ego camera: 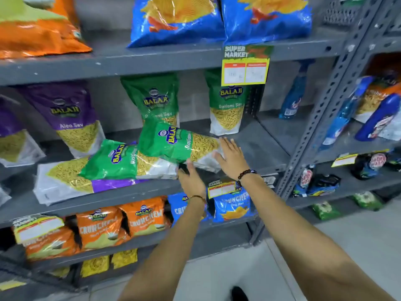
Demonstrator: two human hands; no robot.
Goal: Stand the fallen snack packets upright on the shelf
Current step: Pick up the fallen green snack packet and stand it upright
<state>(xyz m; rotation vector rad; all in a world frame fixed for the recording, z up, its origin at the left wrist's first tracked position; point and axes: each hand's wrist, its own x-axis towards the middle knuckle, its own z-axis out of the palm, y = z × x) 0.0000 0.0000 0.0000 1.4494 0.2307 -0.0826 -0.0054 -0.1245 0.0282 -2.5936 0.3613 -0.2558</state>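
Note:
Three snack packets lie fallen on the middle grey shelf (267,148). A green Ratlami Sev packet (173,144) lies tilted on top, its bottom end to the right. A second green packet (121,160) lies left of it, over a purple packet (65,183) lying flat. My right hand (231,158), fingers spread, rests flat against the top packet's right end. Just under that packet's lower edge is my left hand (191,180), with its fingers against it. Behind stand two green packets (152,98) (227,107) and a purple Aloo Sev packet (69,118), all upright.
A yellow price tag (245,70) hangs from the shelf above. Blue bottles (293,98) stand at the right of the middle shelf. Orange and blue Crunchem packets (143,216) fill the shelf below. A perforated grey post (325,105) separates the neighbouring rack.

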